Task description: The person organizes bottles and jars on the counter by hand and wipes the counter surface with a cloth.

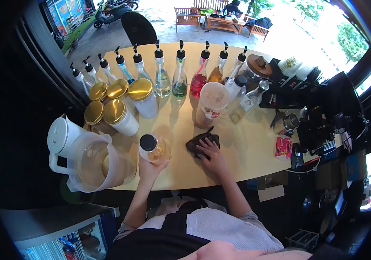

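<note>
Head view, clock laid on the tabletop (pixel 177 173), your body at 6: your L hand (pixel 151 168) is at approx 7, fingers wrapped round the black-capped clear bottle (pixel 160 149). Your R hand (pixel 211 154) is at approx 6, palm down, fingers a bit apart, pressing the dark cloth (pixel 191 146) flat; it isn't pinched, & I can't tell if the thumb's tucked under.

Tips: spread pressure thru all R fingers so the cloth doesn't bunch; its far corner points at 12, twd the clear lidded tub (pixel 213 96), so go easy that way. Hold the bottle upright w/ a firm L grip, esp. if the surface is damp (can't tell). Mind the plastic pitcher (pixel 86 171) at 8, near your L wrist, & the gold-lidded jars (pixel 127 123) at 10. Pump bottles (pixel 179 84) arc from 10 to 1; tall necks, prob. tippy if knocked.
</note>
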`<act>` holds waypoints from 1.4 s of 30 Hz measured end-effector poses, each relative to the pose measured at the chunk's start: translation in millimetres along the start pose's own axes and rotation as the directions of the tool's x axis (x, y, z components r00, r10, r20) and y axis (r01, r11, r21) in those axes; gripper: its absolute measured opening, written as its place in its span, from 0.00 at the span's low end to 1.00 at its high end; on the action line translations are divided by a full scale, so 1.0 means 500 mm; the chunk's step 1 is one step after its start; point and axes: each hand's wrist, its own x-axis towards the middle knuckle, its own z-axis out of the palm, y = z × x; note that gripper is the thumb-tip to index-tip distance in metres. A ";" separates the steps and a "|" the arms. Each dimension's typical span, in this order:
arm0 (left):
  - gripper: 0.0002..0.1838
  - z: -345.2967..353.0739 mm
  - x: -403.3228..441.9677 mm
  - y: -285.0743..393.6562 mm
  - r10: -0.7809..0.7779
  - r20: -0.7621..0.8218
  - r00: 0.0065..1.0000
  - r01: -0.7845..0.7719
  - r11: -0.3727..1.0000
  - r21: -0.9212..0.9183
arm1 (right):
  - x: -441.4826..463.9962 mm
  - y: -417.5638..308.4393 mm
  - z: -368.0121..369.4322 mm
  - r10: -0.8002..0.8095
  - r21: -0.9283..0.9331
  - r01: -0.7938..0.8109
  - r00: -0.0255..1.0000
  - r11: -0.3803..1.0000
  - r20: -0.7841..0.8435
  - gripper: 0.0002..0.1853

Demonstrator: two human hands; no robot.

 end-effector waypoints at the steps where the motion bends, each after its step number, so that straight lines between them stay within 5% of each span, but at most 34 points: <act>1: 0.41 0.008 0.017 0.005 0.006 0.005 1.000 -0.006 1.000 -0.003 | 0.007 -0.006 0.006 0.003 -0.003 -0.003 1.000 1.000 -0.007 0.23; 5: 0.41 0.056 0.099 -0.010 0.057 0.004 0.998 -0.057 0.968 0.243 | 0.010 -0.030 0.025 -0.064 -0.149 0.063 0.998 0.987 0.002 0.24; 6: 0.40 0.077 0.120 -0.026 0.075 0.003 0.997 -0.073 0.957 0.282 | 0.001 -0.034 0.026 -0.157 -0.075 0.167 0.979 0.983 0.129 0.24; 7: 0.40 0.098 0.143 -0.039 0.076 0.007 0.997 -0.075 0.958 0.278 | -0.008 -0.039 0.026 -0.255 0.011 0.260 0.935 0.965 0.247 0.24; 13: 0.41 0.198 0.254 -0.024 0.055 0.033 0.998 -0.058 0.991 0.120 | -0.017 -0.054 0.016 -0.279 0.168 0.233 0.895 0.958 0.347 0.22; 24: 0.40 0.299 0.309 -0.030 0.184 0.107 0.977 -0.208 0.932 0.297 | 0.008 -0.023 0.011 -0.358 0.289 0.258 0.852 0.922 0.383 0.21; 27: 0.41 0.285 0.266 -0.047 0.075 0.119 0.990 -0.085 0.993 0.079 | 0.010 -0.011 0.022 -0.384 0.300 0.282 0.845 0.912 0.373 0.21; 29: 0.49 0.256 0.224 -0.027 -0.215 -0.169 0.962 0.194 0.972 -0.133 | 0.012 -0.007 0.021 -0.392 0.313 0.283 0.839 0.907 0.377 0.21; 30: 0.49 0.248 0.219 -0.038 -0.211 -0.172 0.962 0.190 0.973 -0.130 | 0.017 -0.007 0.020 -0.401 0.331 0.281 0.830 0.901 0.387 0.21; 32: 0.56 0.223 0.213 -0.065 -0.210 -0.452 0.867 0.206 0.977 -0.059 | 0.028 -0.001 0.018 -0.415 0.348 0.283 0.816 0.894 0.402 0.21; 42: 0.62 0.231 0.384 -0.130 -0.160 -0.687 0.709 0.151 0.986 -0.073 | 0.063 0.004 0.030 -0.453 0.388 0.287 0.767 0.876 0.454 0.20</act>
